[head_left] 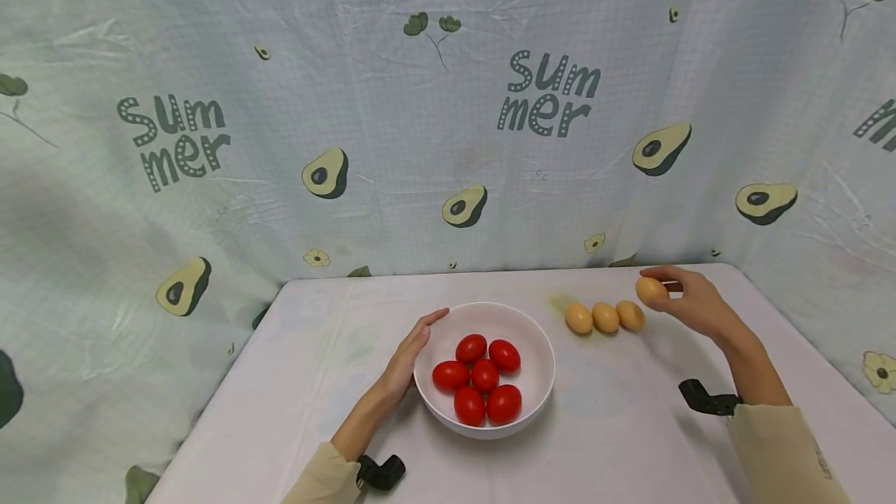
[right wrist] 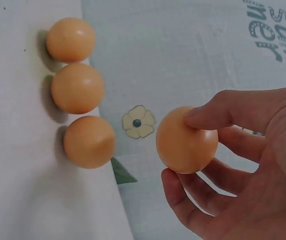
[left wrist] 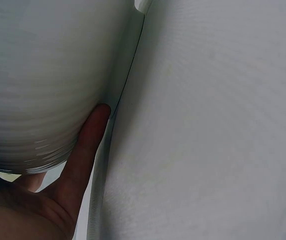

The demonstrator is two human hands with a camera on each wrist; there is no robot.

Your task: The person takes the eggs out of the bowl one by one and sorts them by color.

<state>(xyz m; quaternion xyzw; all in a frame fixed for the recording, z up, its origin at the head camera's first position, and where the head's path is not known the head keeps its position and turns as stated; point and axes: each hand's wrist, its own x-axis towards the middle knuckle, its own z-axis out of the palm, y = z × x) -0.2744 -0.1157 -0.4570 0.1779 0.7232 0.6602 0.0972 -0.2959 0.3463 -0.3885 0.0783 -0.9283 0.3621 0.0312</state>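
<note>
My right hand (head_left: 693,303) pinches a light-brown egg (right wrist: 185,142) between thumb and fingertips, at the back right of the table. Three more brown eggs (head_left: 605,318) lie in a row just left of it; the right wrist view shows the held egg apart from them. My left hand (head_left: 406,352) rests with extended fingers against the left side of a white bowl (head_left: 539,368). In the left wrist view, one finger (left wrist: 90,145) lies along the bowl's outer wall (left wrist: 43,80). Inside the bowl sit several smooth red egg-shaped things (head_left: 484,376); their kind is unclear.
A white-covered table (head_left: 602,442) carries everything, with a faint yellow-green mark (head_left: 560,302) by the egg row. Behind it hangs a pale curtain (head_left: 392,115) printed with avocados and lettering. Each wrist wears a black camera mount (head_left: 708,399).
</note>
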